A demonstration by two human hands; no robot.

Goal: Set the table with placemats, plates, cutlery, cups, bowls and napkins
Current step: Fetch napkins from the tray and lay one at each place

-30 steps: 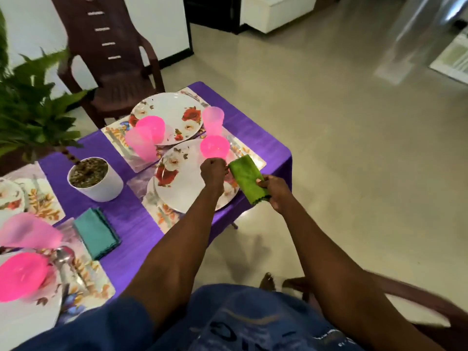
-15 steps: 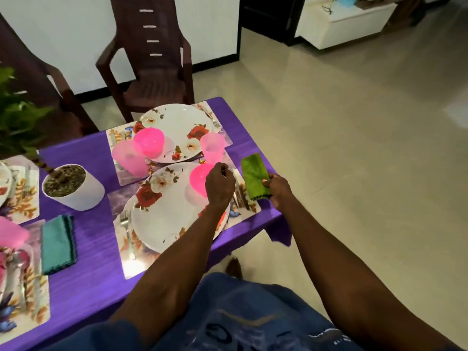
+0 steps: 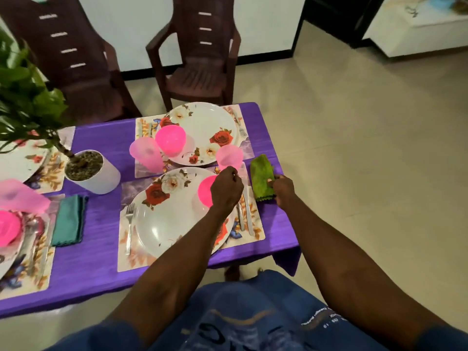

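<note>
The tabletop (image 3: 101, 249), under its purple cloth, fills the left half of your view, with two brown chairs (image 3: 200, 69) standing beyond its far edge. A potted plant (image 3: 88, 171) in a white pot sits left of centre. Directly in front of you lies the near placemat (image 3: 136, 259), carrying a floral plate (image 3: 164, 224) with a fork (image 3: 129, 224) along its left side and cutlery along its right, partly hidden by your arm. A pink bowl (image 3: 205, 191) rests on the plate's far right part, half covered by your left hand. Behind it, the far plate (image 3: 205, 130) holds another pink bowl (image 3: 170, 139), with a pale pink cup (image 3: 145, 154) at its left and a second cup (image 3: 229, 155) at its near right edge. A folded teal napkin (image 3: 68, 221) lies on the cloth to the left.

The green napkin (image 3: 262, 176) lies on the tabletop just right of the near placemat, near the table's right edge. Your right hand (image 3: 283, 188) pinches its near right part with the fingers curled. Your left hand (image 3: 226, 188) hovers over the bowl, fingers curled in; you cannot tell whether they hold anything.
</note>
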